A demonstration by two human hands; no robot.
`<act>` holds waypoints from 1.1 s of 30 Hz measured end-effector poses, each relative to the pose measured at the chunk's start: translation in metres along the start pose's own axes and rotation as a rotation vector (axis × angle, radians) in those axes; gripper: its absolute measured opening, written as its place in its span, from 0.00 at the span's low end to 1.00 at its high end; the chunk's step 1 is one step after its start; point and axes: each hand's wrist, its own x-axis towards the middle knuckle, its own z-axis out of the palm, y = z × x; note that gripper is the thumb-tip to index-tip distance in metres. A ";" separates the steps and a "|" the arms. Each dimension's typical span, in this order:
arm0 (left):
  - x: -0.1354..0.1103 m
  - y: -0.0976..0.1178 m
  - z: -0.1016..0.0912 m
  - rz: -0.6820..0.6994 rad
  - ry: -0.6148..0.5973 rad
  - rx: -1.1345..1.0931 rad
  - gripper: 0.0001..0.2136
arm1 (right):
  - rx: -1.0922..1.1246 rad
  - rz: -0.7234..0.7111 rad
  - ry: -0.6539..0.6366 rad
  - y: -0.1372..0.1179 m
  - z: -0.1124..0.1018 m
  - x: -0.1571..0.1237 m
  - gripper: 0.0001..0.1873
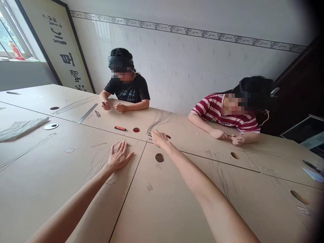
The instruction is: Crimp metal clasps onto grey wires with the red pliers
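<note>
A fan of thin grey metal wire strands (pixel 159 122) lies on the pale wooden bench (pixel 177 202), narrowing to a gathered end just in front of the right hand (pixel 159 138). That hand is stretched far forward with its fingers bent down over the gathered end. They are seen from behind, so I cannot tell whether they have closed on the wire or only touch it. A small red object (pixel 168 136) shows just beside the hand, mostly hidden.

The left hand (pixel 118 157) lies flat on the bench with its fingers spread and holding nothing, its palm over a looser scatter of fine curved wire strands (pixel 100 163).

The strands look very light, springy and prone to tangle or kink. The gathered end seems the best place to pinch them, since single strands would slide apart.

A round hole (pixel 159 157) opens between the hands. Farther off are a small red-and-black bar (pixel 120 128) and a long steel ruler (pixel 87 113). Two other people sit across the bench, their own hands on small work.
</note>
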 end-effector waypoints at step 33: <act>0.007 0.002 -0.003 0.016 0.147 0.025 0.41 | 0.489 0.095 0.763 0.165 -0.166 -0.241 0.15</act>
